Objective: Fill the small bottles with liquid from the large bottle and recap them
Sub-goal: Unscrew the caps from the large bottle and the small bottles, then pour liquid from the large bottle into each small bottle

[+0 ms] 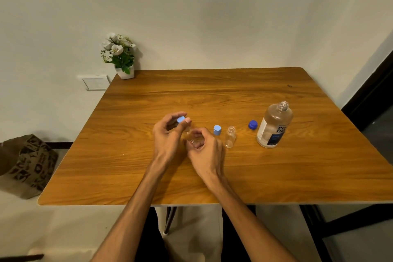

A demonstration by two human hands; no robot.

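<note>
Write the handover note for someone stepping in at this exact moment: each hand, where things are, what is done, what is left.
Left hand: pinching a light blue cap above a small bottle.
Right hand: holding that bottle near the table; its fill level is hidden.
Second small bottle: upright, open, looks empty, its cap beside it.
Large bottle: open, right side, dark blue cap beside it.
Done: all three uncapped.
Left: cap the held bottle, fill and cap the second, close the large bottle.

Large bottle [274, 125] uncapped, upright at three o'clock, dark blue cap [252, 124] beside it, empty small bottle [230, 136] upright centre, light blue cap [217, 130] just left.
</note>
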